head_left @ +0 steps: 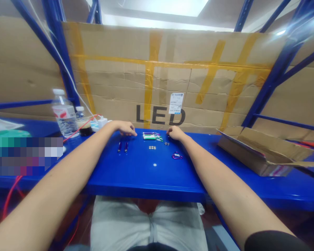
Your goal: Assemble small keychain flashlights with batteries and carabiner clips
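Both my arms stretch out over a blue table (pixel 146 177). My left hand (pixel 125 128) rests at the far edge, fingers curled down, just left of a small cluster of coloured pen-like sticks (pixel 151 136). My right hand (pixel 174 133) lies on the other side of that cluster, fingers curled, beside some small silver rings (pixel 166 143). Two purple sticks (pixel 122 146) lie below my left hand. A row of small silver rings (pixel 152 147) and a purple carabiner (pixel 177 156) lie nearer me. Whether either hand holds anything is hidden.
A clear water bottle (pixel 64 115) and a smaller dark-filled bottle (pixel 83 123) stand at the left beside a white power adapter (pixel 102 122) with a red cable. An open cardboard box (pixel 264 153) lies at the right. A taped cardboard wall marked LED stands behind.
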Action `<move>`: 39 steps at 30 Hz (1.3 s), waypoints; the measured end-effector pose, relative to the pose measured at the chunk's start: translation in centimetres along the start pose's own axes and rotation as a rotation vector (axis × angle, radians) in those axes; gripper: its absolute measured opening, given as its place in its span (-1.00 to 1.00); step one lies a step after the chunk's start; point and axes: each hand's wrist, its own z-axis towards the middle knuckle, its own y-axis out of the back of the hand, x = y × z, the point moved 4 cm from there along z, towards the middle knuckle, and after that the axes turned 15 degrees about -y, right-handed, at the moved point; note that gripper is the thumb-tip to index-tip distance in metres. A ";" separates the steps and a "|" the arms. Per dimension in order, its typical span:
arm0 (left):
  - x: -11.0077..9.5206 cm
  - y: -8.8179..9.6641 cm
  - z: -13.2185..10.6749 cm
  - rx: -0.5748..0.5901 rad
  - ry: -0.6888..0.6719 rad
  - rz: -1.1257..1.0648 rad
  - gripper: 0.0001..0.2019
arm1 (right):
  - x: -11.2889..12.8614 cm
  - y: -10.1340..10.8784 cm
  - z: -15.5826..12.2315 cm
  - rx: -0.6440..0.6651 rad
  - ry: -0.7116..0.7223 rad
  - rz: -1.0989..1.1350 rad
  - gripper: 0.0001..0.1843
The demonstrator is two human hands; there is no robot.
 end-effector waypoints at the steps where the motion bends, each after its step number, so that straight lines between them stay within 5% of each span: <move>1: -0.3 0.3 -0.9 0.144 0.036 0.003 -0.60 | 0.0 0.0 -0.1 0.007 -0.009 -0.020 -0.70; 6: -3.7 0.9 -3.5 0.522 0.068 0.100 -0.39 | 1.0 0.2 -0.8 0.046 -0.012 -0.099 -0.74; 10: -6.3 -0.8 -3.3 0.623 0.144 0.269 -0.54 | 1.3 0.3 -0.9 0.059 -0.002 -0.130 -0.77; 15: -6.7 -2.8 -2.7 0.643 0.201 0.379 -0.72 | 1.3 0.2 -0.5 0.061 0.005 -0.142 -0.79; 21: -6.8 -3.0 -2.5 0.494 0.191 0.213 -0.58 | 1.6 0.3 -0.6 0.022 0.013 -0.100 -0.82; 24: -8.0 -2.7 -1.7 0.359 -0.003 0.169 -0.64 | 1.9 1.0 -0.8 -0.041 0.034 -0.033 -0.80; 27: -9.1 -1.8 -0.8 0.094 -0.199 0.088 -0.83 | 2.8 2.1 -1.4 -0.079 0.083 0.061 -0.75; 29: -9.3 -0.9 -0.4 -0.144 -0.262 0.020 -0.85 | 3.8 2.5 -2.3 -0.010 0.137 0.134 -0.73; 33: -9.7 -0.2 0.0 -0.476 -0.325 -0.115 -0.80 | 6.8 2.2 -5.0 0.419 0.346 0.381 -0.62; 36: -10.0 -0.3 0.2 -0.533 -0.358 -0.117 -0.76 | 8.7 2.1 -6.4 0.464 0.461 0.368 -0.74; 39: -9.5 -0.5 0.1 -0.449 -0.281 -0.161 -0.61 | 9.1 2.1 -6.4 0.403 0.410 0.324 -0.91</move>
